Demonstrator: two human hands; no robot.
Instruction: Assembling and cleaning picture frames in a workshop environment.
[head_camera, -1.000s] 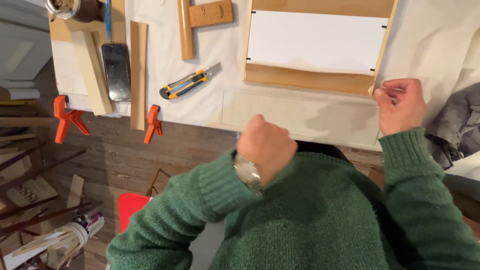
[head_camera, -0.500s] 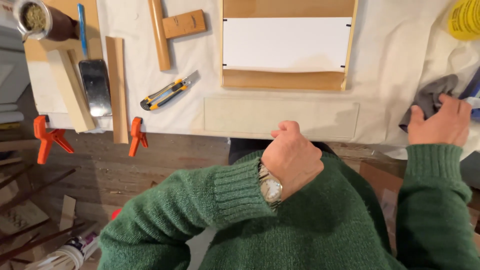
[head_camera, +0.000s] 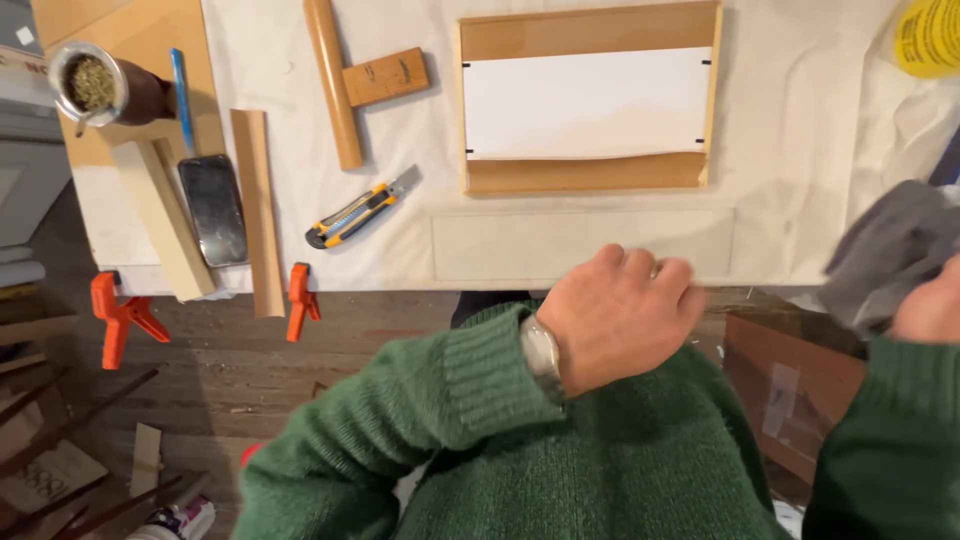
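My left hand (head_camera: 615, 315) hovers in front of my chest, just below the table's front edge, with its fingers curled and nothing in them; a wristwatch (head_camera: 543, 352) sits on that wrist. At the right edge, my right hand (head_camera: 930, 305) grips a grey cloth (head_camera: 885, 250), blurred by motion. A wooden frame (head_camera: 585, 30) holding a white sheet (head_camera: 585, 105) lies on the cloth-covered table (head_camera: 800, 120). A pale flat board (head_camera: 580, 245) lies just in front of the frame, nearest my left hand.
A yellow-and-black utility knife (head_camera: 360, 210) and a wooden T-shaped tool (head_camera: 345, 80) lie left of the frame. Further left are wood strips (head_camera: 257, 220), a dark phone (head_camera: 212, 208), a blue pen (head_camera: 182, 95) and a metal cup (head_camera: 95, 85). Orange clamps (head_camera: 298, 300) grip the edge.
My right hand left the frame's right corner, moved out to the right and took hold of the grey cloth. My left hand shifted right in front of my chest.
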